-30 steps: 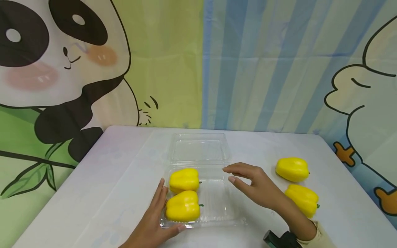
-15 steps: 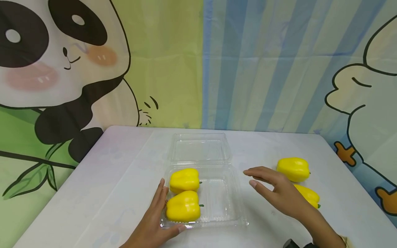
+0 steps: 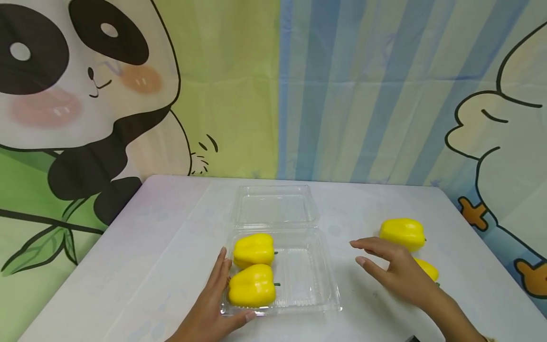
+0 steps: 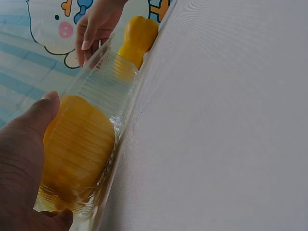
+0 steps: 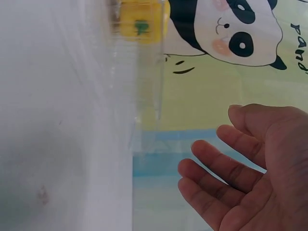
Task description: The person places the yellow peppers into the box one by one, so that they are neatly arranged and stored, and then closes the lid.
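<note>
White table: running under both hands and everything between them.
Left hand: resting against the left wall of the container; fingers lying straight, thumb spreading away along the front edge; not holding a pepper.
Near boxed pepper: lying just right of the left hand, on its side, stem pointing toward the right hand.
Far boxed pepper: sitting just beyond that one, stem pointing the same way.
Container: standing between the hands; its bare half is facing the right hand. Clear lid is lying folded back, beyond both hands.
Right hand: hanging off the container's right side; fingers loosely bending, thumb standing apart, gripping nothing.
Far loose pepper: lying beyond the right hand's knuckles, long axis running roughly left-right, stem pointing right. Contact: can't tell.
Near loose pepper: lying right of the right hand's fingers, partly hiding behind the hand, stem pointing right.
Key relation (my read): loose pair is sitting right of and beyond the right hand, which is clearly the nearer one; the left is staying well apart, across the container.
</note>
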{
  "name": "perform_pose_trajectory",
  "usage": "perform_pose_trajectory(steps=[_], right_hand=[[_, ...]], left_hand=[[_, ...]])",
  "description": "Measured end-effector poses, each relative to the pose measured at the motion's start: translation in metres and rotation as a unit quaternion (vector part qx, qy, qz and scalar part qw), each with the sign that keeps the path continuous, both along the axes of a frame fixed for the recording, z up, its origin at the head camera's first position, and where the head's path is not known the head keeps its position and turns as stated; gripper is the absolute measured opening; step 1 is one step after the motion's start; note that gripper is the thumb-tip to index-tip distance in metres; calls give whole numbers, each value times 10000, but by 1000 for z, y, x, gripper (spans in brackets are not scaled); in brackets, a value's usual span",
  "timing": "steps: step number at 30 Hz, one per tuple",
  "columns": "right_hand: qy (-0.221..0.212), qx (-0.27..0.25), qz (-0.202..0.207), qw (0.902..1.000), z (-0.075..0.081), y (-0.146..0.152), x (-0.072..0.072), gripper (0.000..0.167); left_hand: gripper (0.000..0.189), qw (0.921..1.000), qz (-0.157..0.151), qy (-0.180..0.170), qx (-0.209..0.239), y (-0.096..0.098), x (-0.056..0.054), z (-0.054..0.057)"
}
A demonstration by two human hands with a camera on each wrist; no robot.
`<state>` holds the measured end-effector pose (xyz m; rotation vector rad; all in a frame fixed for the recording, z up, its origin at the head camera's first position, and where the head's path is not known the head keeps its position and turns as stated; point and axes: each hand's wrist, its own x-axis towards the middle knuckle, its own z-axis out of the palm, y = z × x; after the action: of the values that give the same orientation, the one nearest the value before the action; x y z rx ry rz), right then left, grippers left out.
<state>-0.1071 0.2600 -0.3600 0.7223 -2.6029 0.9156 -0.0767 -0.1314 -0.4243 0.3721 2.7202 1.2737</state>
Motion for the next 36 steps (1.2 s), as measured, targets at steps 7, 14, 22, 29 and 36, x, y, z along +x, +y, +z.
perform_pose_trajectory(steps=[7,14,22,29,36], right_hand=[[-27,236,-378,9990,-2,13,6,34],[-244,394,-1073,9931,0,33,15,38],[-559,462,-1648,9837,-4,57,26,49],[-898,650,-1952,9745,-16,73,30,64],[-1829,957,-2098,9557,-32,83,29,69]], left_hand=[[121,10000,-11,84,-39,-1,0,0],[122,10000,1,48,-5,-1,0,0],[121,9999,1,129,36,0,1,0],[121,10000,2,71,40,-1,1,0],[121,10000,-34,23,8,0,0,2]])
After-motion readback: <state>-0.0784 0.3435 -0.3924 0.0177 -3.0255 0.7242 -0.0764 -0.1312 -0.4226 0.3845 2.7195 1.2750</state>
